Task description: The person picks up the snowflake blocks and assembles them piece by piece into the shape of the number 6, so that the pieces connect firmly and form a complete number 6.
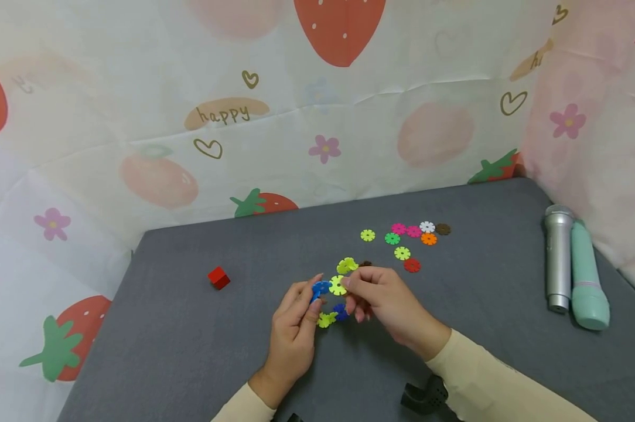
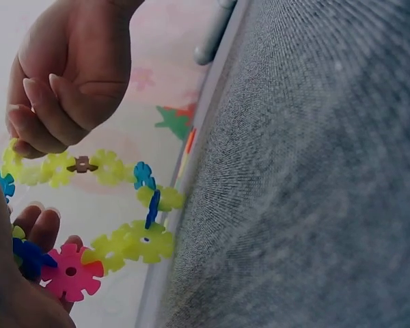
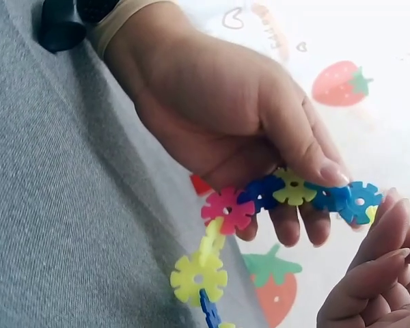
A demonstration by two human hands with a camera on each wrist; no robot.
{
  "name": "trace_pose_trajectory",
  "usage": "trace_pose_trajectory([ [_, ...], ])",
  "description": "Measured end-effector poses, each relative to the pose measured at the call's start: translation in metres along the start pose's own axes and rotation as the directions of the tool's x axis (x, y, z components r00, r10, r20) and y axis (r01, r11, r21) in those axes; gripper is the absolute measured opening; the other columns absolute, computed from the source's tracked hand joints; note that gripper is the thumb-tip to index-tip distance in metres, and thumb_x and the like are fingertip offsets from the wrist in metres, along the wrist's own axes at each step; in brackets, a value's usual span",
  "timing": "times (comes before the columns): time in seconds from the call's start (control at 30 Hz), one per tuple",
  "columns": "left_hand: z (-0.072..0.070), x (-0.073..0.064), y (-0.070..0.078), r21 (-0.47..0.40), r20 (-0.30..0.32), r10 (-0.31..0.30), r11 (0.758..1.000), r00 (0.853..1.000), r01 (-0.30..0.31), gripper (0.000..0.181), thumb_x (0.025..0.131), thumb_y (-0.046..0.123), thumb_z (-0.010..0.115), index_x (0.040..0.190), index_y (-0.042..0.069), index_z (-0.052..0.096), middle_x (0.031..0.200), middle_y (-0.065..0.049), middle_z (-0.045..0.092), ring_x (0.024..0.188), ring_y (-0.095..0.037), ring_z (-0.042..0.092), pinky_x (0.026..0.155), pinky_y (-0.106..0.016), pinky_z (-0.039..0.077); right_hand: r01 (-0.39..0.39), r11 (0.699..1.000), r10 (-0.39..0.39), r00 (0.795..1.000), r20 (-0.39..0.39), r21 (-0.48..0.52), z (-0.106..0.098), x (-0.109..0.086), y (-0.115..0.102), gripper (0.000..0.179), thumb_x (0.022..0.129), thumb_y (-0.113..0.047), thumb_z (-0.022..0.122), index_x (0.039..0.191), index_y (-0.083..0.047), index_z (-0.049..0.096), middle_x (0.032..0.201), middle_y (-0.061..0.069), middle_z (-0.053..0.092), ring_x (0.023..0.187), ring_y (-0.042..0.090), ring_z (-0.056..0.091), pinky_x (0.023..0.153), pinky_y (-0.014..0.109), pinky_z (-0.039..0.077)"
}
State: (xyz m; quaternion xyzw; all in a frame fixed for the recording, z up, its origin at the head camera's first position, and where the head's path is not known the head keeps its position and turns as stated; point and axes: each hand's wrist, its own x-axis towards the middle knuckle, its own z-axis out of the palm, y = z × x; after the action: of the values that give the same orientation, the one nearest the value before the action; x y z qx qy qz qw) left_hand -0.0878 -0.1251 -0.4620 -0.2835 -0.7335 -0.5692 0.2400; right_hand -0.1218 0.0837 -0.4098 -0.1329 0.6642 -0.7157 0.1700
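A chain of interlocking plastic flower discs in yellow-green, blue, pink and brown hangs looped between my two hands. My left hand point(image 1: 293, 334) holds the loop's blue discs point(image 1: 320, 288) between thumb and fingers. From the other side my right hand point(image 1: 383, 299) pinches a yellow-green disc point(image 1: 338, 285) at its edge, thumb against index finger. A pink disc point(image 2: 71, 272) near my left hand shows in the left wrist view. In the right wrist view a pink disc point(image 3: 227, 210) lies beside the right palm, and more yellow-green discs point(image 3: 199, 278) dangle lower.
Loose discs in several colours, among them a red disc point(image 1: 412, 265) and an orange disc point(image 1: 429, 238), lie beyond my right hand. A red cube point(image 1: 219, 278) sits at left. A silver microphone point(image 1: 558, 258) and a mint-green microphone point(image 1: 587, 275) lie near the right edge.
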Motion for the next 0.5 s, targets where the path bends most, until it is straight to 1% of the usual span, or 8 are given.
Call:
trace_pose_trajectory([
  [0.17, 0.0, -0.0002, 0.0006, 0.006, 0.009, 0.001, 1.0, 1.0, -0.001, 0.045, 0.105, -0.018, 0.056, 0.149, -0.01, 0.059, 0.127, -0.018, 0.065, 0.098, -0.039, 0.071, 0.091, -0.03, 0.059, -0.011, 0.999, 0.01, 1.0, 0.016, 0.045, 0.0001, 0.0003, -0.0004, 0.033, 0.113, -0.021, 0.063, 0.091, 0.004, 0.065, 0.077, 0.011, 0.065, 0.062, 0.016, 0.057, 0.061, 0.03, 0.047],
  [0.33, -0.0002, 0.0007, 0.0024, 0.015, 0.024, 0.021, 1.0, 0.999, -0.021, 0.044, 0.103, -0.019, 0.058, 0.146, -0.012, 0.061, 0.128, -0.018, 0.065, 0.098, -0.038, 0.071, 0.092, -0.031, 0.059, -0.035, 0.996, 0.034, 0.999, 0.014, 0.085, 0.0016, -0.0017, -0.0005, 0.031, 0.112, -0.019, 0.063, 0.09, 0.003, 0.065, 0.075, 0.009, 0.065, 0.061, 0.015, 0.056, 0.061, 0.029, 0.047],
  [0.43, 0.0004, 0.0008, 0.0023, 0.018, 0.031, 0.02, 1.0, 0.999, -0.021, 0.043, 0.103, -0.019, 0.059, 0.146, -0.011, 0.062, 0.126, -0.017, 0.066, 0.097, -0.035, 0.071, 0.089, -0.03, 0.06, -0.036, 0.996, 0.036, 0.999, 0.004, 0.076, 0.0023, -0.0029, -0.0015, 0.032, 0.113, -0.02, 0.063, 0.092, 0.005, 0.065, 0.076, 0.01, 0.065, 0.061, 0.015, 0.056, 0.06, 0.028, 0.047],
  [0.5, 0.0012, 0.0003, 0.0016, 0.013, 0.027, -0.002, 1.0, 1.0, 0.002, 0.043, 0.103, -0.018, 0.059, 0.145, -0.009, 0.063, 0.124, -0.016, 0.066, 0.097, -0.033, 0.071, 0.085, -0.03, 0.06, -0.03, 0.999, 0.03, 0.999, -0.012, 0.032, 0.0018, -0.0034, -0.0021, 0.033, 0.112, -0.021, 0.065, 0.091, 0.005, 0.065, 0.076, 0.011, 0.065, 0.06, 0.016, 0.056, 0.059, 0.029, 0.048],
])
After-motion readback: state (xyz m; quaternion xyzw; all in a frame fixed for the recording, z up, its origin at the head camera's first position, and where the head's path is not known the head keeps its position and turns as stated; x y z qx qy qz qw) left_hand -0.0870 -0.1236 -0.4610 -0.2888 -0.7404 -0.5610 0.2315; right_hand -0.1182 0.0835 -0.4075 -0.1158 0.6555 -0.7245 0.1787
